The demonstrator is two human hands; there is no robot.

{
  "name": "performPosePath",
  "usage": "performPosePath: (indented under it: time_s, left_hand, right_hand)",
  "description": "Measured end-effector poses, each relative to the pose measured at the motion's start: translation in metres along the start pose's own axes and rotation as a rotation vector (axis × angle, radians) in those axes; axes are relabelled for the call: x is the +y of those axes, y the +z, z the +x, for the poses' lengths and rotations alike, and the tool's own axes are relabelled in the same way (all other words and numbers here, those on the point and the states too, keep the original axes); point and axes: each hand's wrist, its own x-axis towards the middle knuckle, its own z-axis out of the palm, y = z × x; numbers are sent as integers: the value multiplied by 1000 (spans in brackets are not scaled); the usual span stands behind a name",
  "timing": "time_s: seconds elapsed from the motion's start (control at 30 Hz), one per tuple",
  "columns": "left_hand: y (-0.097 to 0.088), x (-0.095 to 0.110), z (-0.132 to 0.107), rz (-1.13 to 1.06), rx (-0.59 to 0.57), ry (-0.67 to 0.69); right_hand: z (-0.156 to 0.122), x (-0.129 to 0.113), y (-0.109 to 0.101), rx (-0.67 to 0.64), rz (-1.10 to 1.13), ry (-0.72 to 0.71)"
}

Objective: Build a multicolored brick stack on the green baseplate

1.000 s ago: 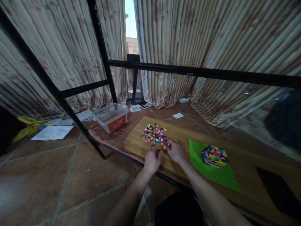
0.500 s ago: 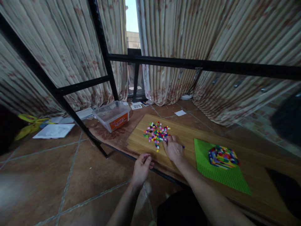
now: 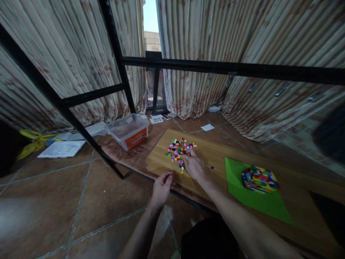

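Note:
Small multicoloured building bricks (image 3: 176, 149) lie loosely heaped on a wooden board (image 3: 159, 153). My right hand (image 3: 194, 166) reaches over the heap's right side, fingers bent down and close together among the bricks; what they pinch, if anything, is hidden. Beside the board's near edge, my left hand (image 3: 161, 187) is closed, with thumb and fingers together; I cannot make out anything inside it. Further right, a bright green baseplate (image 3: 258, 205) carries a low, many-sided, ring-like structure (image 3: 260, 180) built of coloured bricks. One dark purple brick (image 3: 212, 167) lies alone between the heap and baseplate.
A clear plastic tub (image 3: 129, 131) with an orange label stands left of the board on brown cloth (image 3: 121, 156). A black metal frame (image 3: 188, 63) crosses behind. At the right lies a dark flat object (image 3: 327, 212). Papers and a white tray (image 3: 60, 149) are on the tiled floor.
My right hand has moved slightly left, further over the brick heap, and the lone purple brick is now uncovered. My left hand stays nearly in place. The view has shifted slightly.

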Motion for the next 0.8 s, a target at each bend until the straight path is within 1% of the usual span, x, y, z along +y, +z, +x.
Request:
performPosePath:
  time_s: [0.1,0.17,0.23,0.3,0.37,0.43,0.5,0.57,0.63,0.73,0.77,0.8]
  left_hand:
    - [-1,0,4,48,-2,19]
    - [-1,4,8,132,0,50]
    - [2,11,15,275,0,133]
    - [6,16,20,473,1,273]
    - [13,20,24,671,-29,412]
    - [18,19,26,793,-89,490]
    - [22,17,26,829,-159,521]
    - [21,15,27,814,-184,541]
    - [17,16,31,780,-143,561]
    - [10,27,46,753,16,570]
    - [8,32,52,774,70,558]
    - [8,36,59,834,87,534]
  right_hand:
    - [7,2,1,-39,36,-24]
    - [7,6,1,-50,57,-43]
    - [5,10,1,-48,79,-47]
    - [2,14,1,-34,106,-45]
    - [0,16,1,-16,129,-42]
    - [0,16,0,-8,137,-46]
    - [2,15,-1,-20,125,-57]
    - [5,13,-2,-58,95,-72]
    - [10,12,-3,-104,61,-77]
    - [15,13,-3,-147,25,-92]
    - [16,14,-2,-149,22,-103]
    - [17,15,-2,-142,28,-115]
